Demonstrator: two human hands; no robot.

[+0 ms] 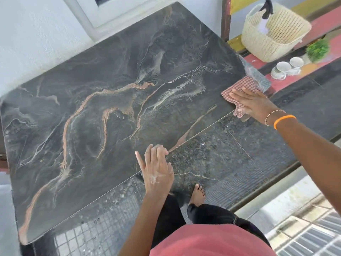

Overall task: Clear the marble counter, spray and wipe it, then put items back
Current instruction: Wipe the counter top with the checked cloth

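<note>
Marble counter [114,100] mid-wipe: right hand [252,104] flat, fingers straight, pressing checked cloth [239,85] at far corner, left hand [158,169] relaxed, empty on front edge; next sweep cloth leftward.

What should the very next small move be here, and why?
Probably sweep the checked cloth leftward across the marble counter. The right hand presses it flat at the counter's right corner, the rest of the slab lies bare, and the left hand rests at the near edge.

Single head-worn wide-angle view. Looks forward and steeply down onto dark veined marble bench [114,100] at close range; wearer's arms enter from bottom edge.
</note>
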